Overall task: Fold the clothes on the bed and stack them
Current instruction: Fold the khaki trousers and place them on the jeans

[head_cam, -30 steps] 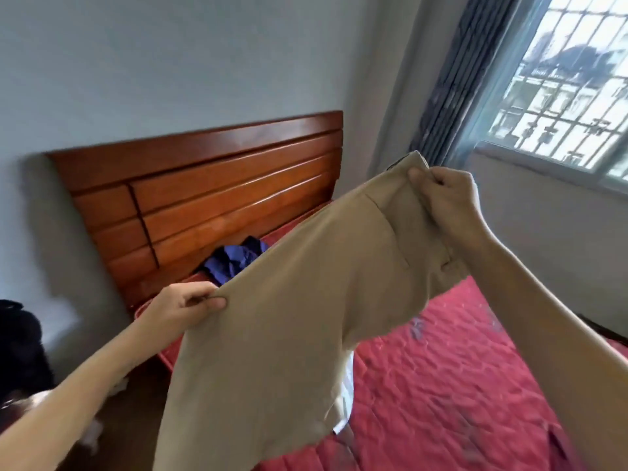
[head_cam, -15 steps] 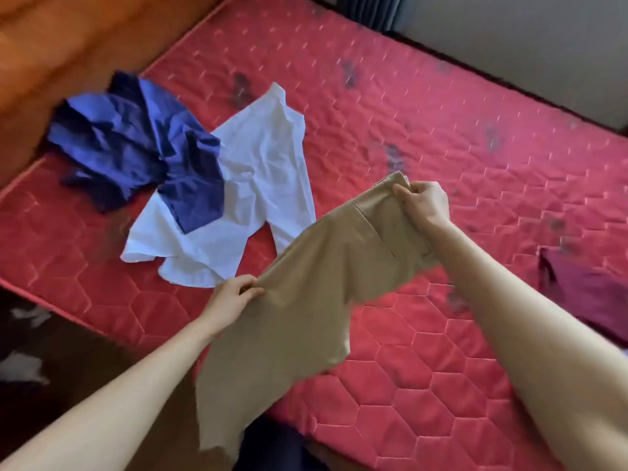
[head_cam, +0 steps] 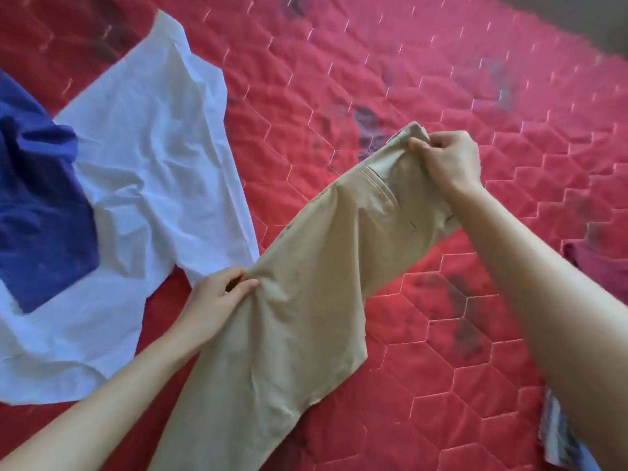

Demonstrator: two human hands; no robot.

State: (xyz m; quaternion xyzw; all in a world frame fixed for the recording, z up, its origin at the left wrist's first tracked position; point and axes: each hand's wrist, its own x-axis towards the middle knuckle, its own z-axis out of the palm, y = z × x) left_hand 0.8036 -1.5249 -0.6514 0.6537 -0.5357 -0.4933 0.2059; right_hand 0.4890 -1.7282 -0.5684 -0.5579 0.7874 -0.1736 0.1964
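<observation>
both arms outstretched, left grip (head_cam: 217, 297) and right grip (head_cam: 445, 158) pinched.

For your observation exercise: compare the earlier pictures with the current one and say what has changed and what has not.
The beige trousers have come down from in front of the headboard to just above the red mattress, as the view tipped downward. Unchanged: the left hand and right hand still grip them, and the white shirt and blue garment lie unfolded.

Plain beige cotton trousers (head_cam: 306, 283); a plain white shirt (head_cam: 153, 171); a deep blue garment (head_cam: 37, 212); a red bed cover (head_cam: 441, 96) quilted in hexagons, with dark blotches.
</observation>
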